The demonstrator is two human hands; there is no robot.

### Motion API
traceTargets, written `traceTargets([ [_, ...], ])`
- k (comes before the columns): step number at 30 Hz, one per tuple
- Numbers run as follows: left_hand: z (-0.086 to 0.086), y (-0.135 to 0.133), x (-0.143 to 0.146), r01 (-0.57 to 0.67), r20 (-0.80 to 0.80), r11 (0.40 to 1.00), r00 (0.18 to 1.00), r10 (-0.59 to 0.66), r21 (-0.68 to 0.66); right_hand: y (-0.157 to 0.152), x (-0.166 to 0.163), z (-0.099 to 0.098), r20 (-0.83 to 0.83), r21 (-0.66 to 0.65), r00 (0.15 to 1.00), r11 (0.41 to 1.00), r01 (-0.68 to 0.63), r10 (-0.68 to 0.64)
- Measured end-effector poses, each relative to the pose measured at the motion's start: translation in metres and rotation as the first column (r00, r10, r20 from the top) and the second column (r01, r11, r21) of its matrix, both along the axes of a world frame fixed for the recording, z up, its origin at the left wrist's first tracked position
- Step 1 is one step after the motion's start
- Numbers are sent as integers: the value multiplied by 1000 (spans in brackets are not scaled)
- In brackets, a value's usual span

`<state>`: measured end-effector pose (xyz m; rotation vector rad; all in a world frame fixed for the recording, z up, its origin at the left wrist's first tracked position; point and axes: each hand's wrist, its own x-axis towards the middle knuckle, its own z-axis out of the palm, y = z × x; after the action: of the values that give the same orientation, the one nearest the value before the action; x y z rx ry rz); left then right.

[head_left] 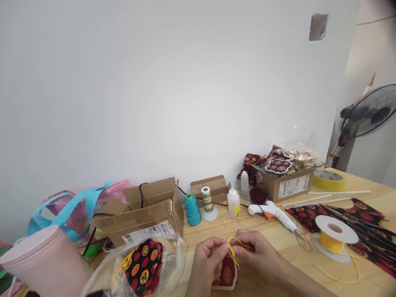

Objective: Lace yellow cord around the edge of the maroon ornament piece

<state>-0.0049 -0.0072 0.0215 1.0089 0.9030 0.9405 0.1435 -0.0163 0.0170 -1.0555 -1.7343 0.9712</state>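
Both hands meet low in the middle of the head view, just above the wooden table. My left hand (212, 258) is closed, thumb and fingers pinching a yellow cord (232, 251). Opposite it, my right hand (255, 251) pinches the same cord, which forms a small loop between the fingertips. Beneath the hands is a dark red piece with a gold round motif and a pale border (228, 272); the left fingers partly cover it, and the cord runs down along its edge. Whether the cord is fixed to it, I cannot tell.
A spool of yellow cord (335, 233) stands right, beside black scissors (371, 231) on patterned fabric. A glue gun (275, 214), a glue bottle (233, 204) and a teal thread cone (192, 210) sit behind. Left are a plastic bag (176, 258), a cardboard box (139, 222) and a pink canister (46, 264).
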Motion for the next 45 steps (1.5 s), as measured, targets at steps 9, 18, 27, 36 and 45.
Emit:
traceTargets([
  [9,0,3,-1,-53,-18,999,998,53,-7,0,-3,0,-157,-119,987,991,-64,45],
  [18,-2,1,0,-42,-64,999,997,43,17,1,-2,-1,-87,-150,995,988,28,-41],
  [27,-6,5,4,-118,-113,987,985,130,111,1,-3,-3,-102,-146,994,989,19,-34],
  [36,-15,6,2,-105,-164,981,978,132,165,2,-2,-1,10,-116,997,990,83,-82],
  [45,-13,5,3,-91,-172,982,978,120,168,1,-2,-5,-2,-129,994,986,105,-107],
])
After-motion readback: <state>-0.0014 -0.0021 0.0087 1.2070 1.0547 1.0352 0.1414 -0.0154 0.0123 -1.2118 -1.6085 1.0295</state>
